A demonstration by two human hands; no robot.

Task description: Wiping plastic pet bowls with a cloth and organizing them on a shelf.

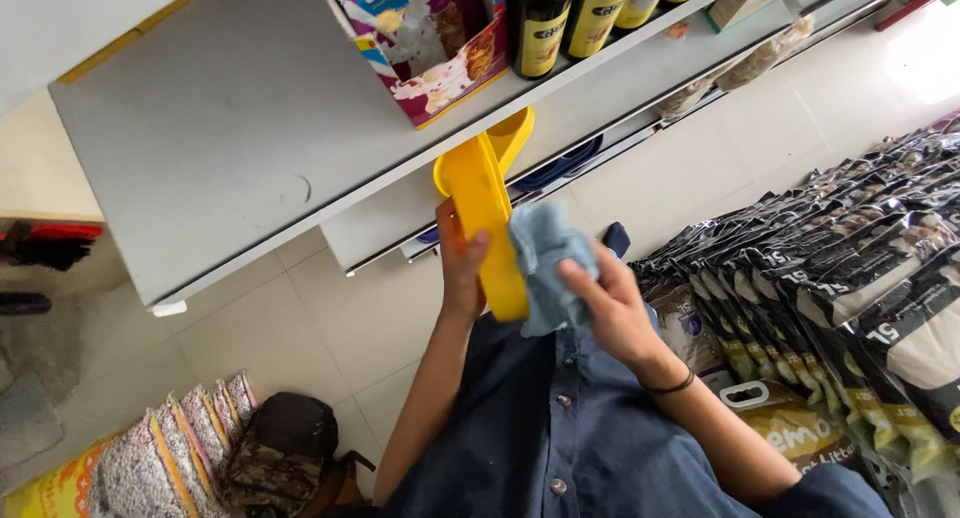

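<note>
My left hand point(460, 263) grips a long yellow plastic item point(485, 203), its rounded far end tucked just under the edge of the grey shelf point(230, 108). My right hand point(610, 303) presses a light blue cloth point(545, 263) against the right side of the yellow item. A thin dark band circles my right wrist. My blue buttoned shirt fills the bottom middle of the view.
On the shelf stand a colourful cereal box point(425, 38) and dark bottles with yellow labels point(545, 18). Several dark bags point(860, 278) lie stacked at the right. Patterned packets point(175, 448) and a dark backpack point(285, 448) sit on the tiled floor at lower left.
</note>
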